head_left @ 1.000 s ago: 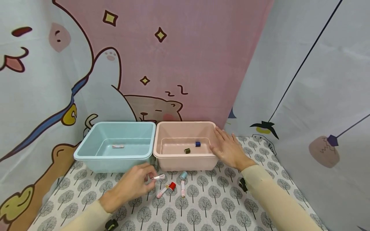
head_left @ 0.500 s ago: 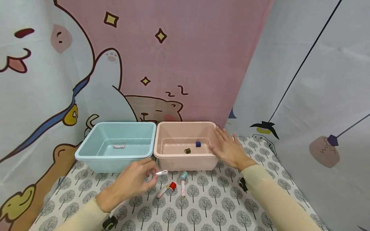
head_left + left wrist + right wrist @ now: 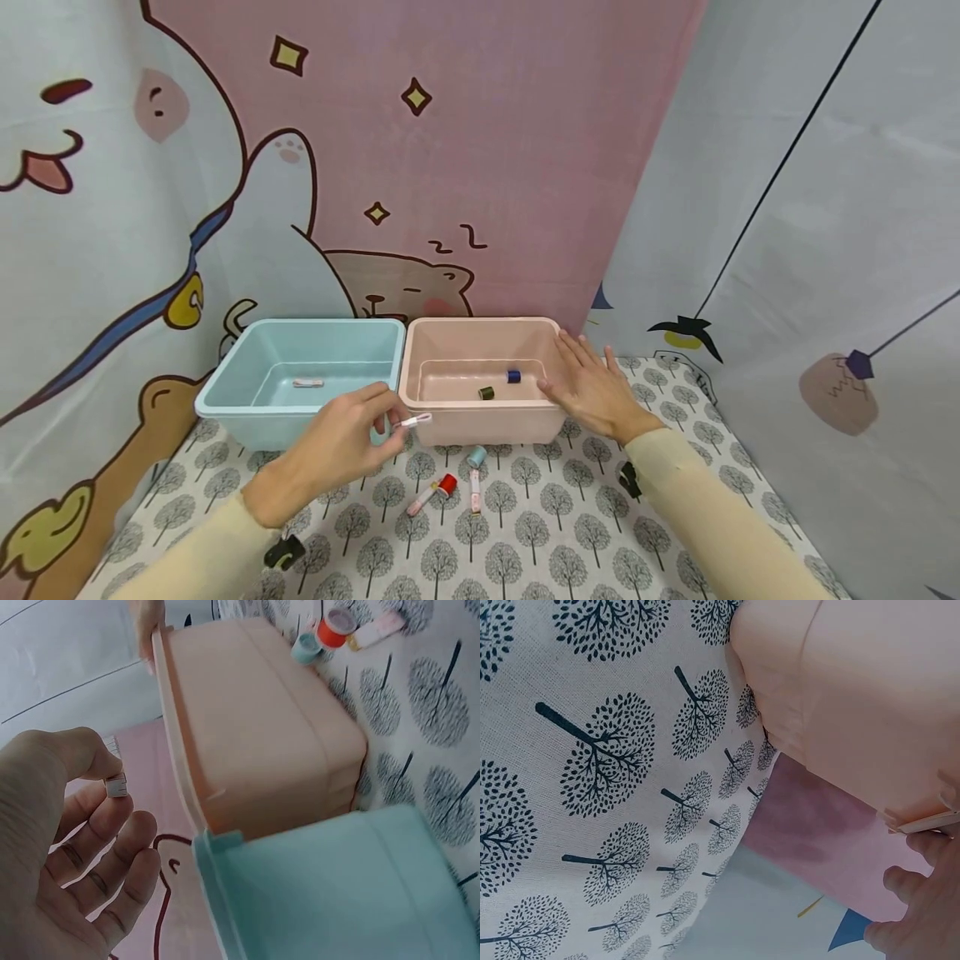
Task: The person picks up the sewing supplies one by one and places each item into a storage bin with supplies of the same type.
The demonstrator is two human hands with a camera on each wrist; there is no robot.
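My left hand (image 3: 337, 437) pinches a small folded measuring tape (image 3: 416, 420) between thumb and fingertips, in front of where the two bins meet. Ruler ticks show on the tape (image 3: 116, 785) in the left wrist view. The blue bin (image 3: 281, 411) has another folded tape (image 3: 308, 382) on its floor. Inside the pink bin (image 3: 487, 425) lie a dark blue thread spool (image 3: 513, 376) and a green thread spool (image 3: 486, 392). My right hand (image 3: 592, 390) rests on the pink bin's right rim with its fingers extended.
On the tree-print cloth (image 3: 570, 533) before the pink bin lie a red spool (image 3: 447, 484), a light blue spool (image 3: 476, 456) and two folded tapes, one slanted (image 3: 422, 500) and one straight (image 3: 476, 492). A cartoon curtain (image 3: 525, 167) hangs behind the bins.
My left hand has risen from near the cloth to about the height of the bins' front rims, carrying the folded measuring tape. My right hand stays on the pink bin's rim.
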